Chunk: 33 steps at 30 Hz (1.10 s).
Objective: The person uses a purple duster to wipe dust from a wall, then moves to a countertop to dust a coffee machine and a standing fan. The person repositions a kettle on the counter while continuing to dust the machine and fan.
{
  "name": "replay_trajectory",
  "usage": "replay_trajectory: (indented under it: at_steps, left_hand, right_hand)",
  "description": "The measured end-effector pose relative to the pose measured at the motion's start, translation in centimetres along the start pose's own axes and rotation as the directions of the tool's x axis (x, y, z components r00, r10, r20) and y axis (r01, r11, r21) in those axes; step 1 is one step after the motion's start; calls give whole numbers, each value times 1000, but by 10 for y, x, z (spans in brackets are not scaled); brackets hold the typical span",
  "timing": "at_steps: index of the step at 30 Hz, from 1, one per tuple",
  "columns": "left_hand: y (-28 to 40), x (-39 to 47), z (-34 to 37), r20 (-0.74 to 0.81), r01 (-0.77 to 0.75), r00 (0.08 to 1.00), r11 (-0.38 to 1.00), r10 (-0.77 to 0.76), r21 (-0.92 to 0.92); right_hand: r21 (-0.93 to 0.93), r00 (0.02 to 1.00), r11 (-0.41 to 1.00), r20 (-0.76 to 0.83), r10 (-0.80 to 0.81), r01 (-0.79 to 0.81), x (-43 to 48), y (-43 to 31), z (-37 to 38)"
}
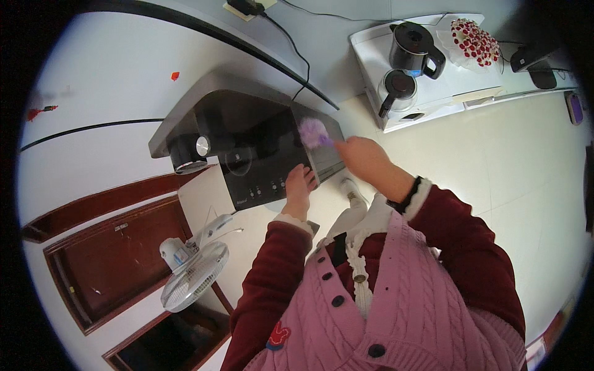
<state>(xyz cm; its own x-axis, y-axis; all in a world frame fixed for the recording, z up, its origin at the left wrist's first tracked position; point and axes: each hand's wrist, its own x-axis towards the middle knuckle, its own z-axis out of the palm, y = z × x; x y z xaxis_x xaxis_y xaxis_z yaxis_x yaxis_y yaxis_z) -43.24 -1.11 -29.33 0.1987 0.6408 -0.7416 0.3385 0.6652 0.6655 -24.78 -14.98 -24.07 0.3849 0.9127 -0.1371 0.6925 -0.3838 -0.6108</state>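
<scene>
My right hand [364, 158] grips the handle of a small duster with a fluffy purple head [313, 133]. The duster's head is slightly blurred and lies over the glossy black top of an appliance [264, 134], close to its right edge. Touching or just above the near edge of that top, beside a row of small knobs [278, 184], is my left hand [299, 188]. It holds nothing visible, and its fingers are a little apart.
A black cylinder [186, 153] stands at the appliance's left end. A white electric fan [195, 273] is at lower left, near brown wooden doors [120, 259]. A white cabinet [436, 95] holds a black kettle [410, 48], a glass pot [400, 90] and a red-and-white bouquet [475, 42].
</scene>
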Motion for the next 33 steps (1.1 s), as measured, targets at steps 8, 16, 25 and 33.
replay_trajectory:
  at_steps: [8, 16, 25, 33]
  left_hand:
    - [8, 11, -13, 99, 45, 994, 999, -44, -11]
    - [23, 6, -3, 183, 37, 983, 999, -33, -18]
    - [26, 3, 8, 264, 69, 961, 996, -80, 48]
    - [31, 8, -4, 69, -47, 996, 995, 53, -84]
  right_hand:
    - [-14, 987, 993, 106, -117, 119, -35, 18, -31]
    - [149, 984, 989, -173, 30, -4, -4, 2, -20]
    - [204, 984, 979, -172, 53, -17, -29, 5, -41]
    - [346, 974, 936, -228, 16, 65, -26, -12, -48]
